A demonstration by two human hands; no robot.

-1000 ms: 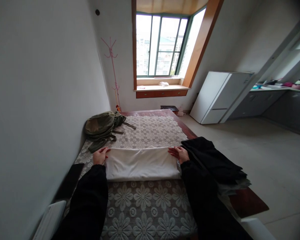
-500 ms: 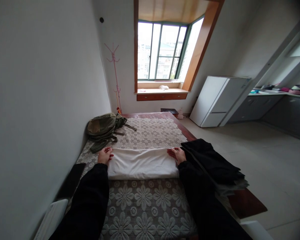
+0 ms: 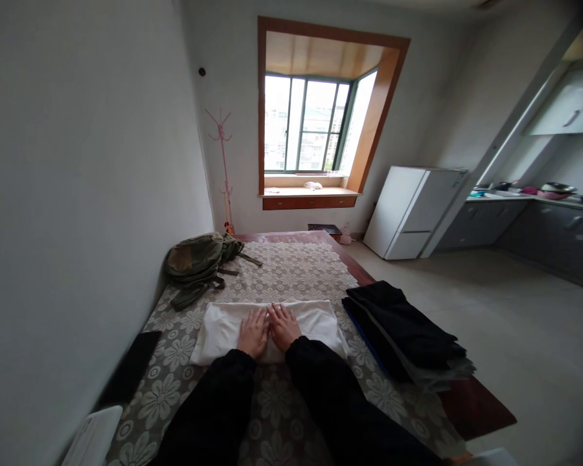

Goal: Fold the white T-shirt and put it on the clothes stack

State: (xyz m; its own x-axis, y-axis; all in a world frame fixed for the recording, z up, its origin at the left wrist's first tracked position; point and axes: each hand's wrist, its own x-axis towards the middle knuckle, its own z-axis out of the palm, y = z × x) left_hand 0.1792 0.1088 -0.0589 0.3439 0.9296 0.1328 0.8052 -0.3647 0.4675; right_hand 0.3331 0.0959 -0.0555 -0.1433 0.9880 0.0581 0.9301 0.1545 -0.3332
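Head view: left hand [image 3: 253, 332] and right hand [image 3: 283, 325] lie open, palms flat, side by side on the middle of the folded white cloth [image 3: 315, 319], pressing the fold smooth; judging by this, another fold would need its ends gripped.

Backpack [image 3: 197, 262] blocks far-left, dark clothes [image 3: 408, 333] right; lace cover [image 3: 291, 272] between seems open.

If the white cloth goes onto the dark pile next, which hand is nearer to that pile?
The right hand, probably. Both hands lie flat, side by side, on the middle of the folded white cloth; the left hand is on the far side from the dark pile, which sits at the bed's right edge.
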